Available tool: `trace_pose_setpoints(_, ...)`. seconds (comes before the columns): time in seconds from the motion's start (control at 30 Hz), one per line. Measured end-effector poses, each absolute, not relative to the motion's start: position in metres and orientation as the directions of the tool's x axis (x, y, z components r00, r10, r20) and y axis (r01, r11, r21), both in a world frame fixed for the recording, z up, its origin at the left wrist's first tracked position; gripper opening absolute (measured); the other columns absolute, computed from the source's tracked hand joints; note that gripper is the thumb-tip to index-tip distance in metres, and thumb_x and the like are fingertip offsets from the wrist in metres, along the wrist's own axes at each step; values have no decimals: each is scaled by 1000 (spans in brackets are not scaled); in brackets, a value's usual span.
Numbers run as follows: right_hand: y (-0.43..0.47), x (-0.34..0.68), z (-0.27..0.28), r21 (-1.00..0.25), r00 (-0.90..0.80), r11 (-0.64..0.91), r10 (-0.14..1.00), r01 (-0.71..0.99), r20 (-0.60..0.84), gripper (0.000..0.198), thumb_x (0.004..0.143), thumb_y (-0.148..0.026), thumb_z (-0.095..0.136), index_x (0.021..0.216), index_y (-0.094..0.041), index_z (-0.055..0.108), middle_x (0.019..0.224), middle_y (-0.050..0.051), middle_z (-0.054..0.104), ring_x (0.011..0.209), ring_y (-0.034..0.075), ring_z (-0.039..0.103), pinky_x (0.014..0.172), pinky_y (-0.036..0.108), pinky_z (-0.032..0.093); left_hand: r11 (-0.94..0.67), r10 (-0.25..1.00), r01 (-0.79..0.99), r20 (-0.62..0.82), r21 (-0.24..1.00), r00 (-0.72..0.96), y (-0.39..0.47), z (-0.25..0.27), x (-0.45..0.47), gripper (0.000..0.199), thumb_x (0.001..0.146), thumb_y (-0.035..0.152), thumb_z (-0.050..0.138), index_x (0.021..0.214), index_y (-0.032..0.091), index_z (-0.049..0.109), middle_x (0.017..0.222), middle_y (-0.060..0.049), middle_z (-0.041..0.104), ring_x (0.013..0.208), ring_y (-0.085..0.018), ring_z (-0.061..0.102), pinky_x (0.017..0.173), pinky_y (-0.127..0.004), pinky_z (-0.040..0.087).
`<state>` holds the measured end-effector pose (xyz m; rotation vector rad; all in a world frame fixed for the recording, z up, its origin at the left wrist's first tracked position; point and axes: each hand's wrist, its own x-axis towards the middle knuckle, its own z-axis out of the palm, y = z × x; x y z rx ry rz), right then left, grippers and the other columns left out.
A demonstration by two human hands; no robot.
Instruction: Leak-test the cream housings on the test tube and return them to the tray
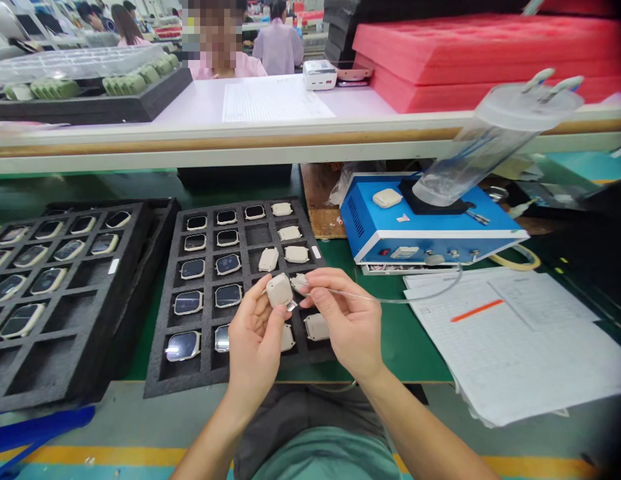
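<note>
My left hand is closed around a beige smartwatch case, held above the tray with its plain side facing me. A small light tab sticks out at the case's lower edge. My right hand pinches a small beige piece close beside the case; whether the two touch I cannot tell. A thin clear tube runs from the right fingers to the front of a blue box. Below both hands lies a black foam tray with watches in its compartments, some screen up, some back up.
Another black foam tray of watches stands at the left. On the blue box are a clear cylinder and a beige watch case. Papers with an orange strip lie at the right. A shelf with red foam crosses the back.
</note>
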<state>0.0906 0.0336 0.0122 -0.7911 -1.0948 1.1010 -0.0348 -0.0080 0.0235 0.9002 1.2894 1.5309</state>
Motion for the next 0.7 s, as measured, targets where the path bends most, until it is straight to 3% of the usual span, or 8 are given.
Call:
trace_pose_setpoints(0.2, 28, 93, 5, -929, 82, 296, 955, -222, 285, 12, 99, -33, 73, 100, -24, 80, 101, 6, 83, 94, 21, 80, 88, 35, 68, -21, 952, -82, -5, 996, -305, -10, 20, -32, 48, 90, 33, 81, 137, 24, 71, 136, -12, 76, 125, -30, 74, 104, -42, 63)
trace_pose_setpoints(0.7, 28, 95, 6, -938, 84, 291, 956, -187, 280, 14, 99, -35, 72, 99, -24, 80, 101, 6, 84, 90, 22, 81, 81, 35, 69, 2, 943, -47, -17, 999, -332, -10, 17, -31, 48, 87, 31, 85, 134, 27, 74, 138, -10, 75, 128, -31, 72, 108, -42, 61)
